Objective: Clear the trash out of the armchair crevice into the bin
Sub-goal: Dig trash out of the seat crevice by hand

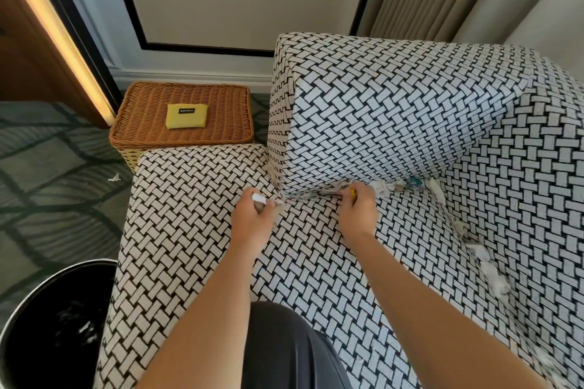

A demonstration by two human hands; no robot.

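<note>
Armchair clear-out: a person bends over an armchair (395, 110) covered in coarse fabric printed with a black-and-white basketweave of small rectangles. Both bare hands are at the crevice where the seat meets the far upright block.

The left hand (252, 215) is curled round a small white scrap (259, 198). The right hand (358, 215), fingers bent into the gap, pinches a yellow scrap (353, 193).

Just right of that hand, crumpled paper (384, 188), a teal wrapper (414, 181) and white tissue (436, 191) sit wedged in the same crevice. Torn shreds (488, 268) trail along the right-hand seam.

The bin (31, 357), round, black and glossy, stands on the floor at near left beside the seat, with white flecks inside.

At far left a square wicker basket (215, 136) in brown weave carries a flat yellow pouch (186, 120). The lettering on its black label is too small to read.

One stray bit of paper (114, 178) lies on the green carpet (47, 167), which is patterned with dark lines.
</note>
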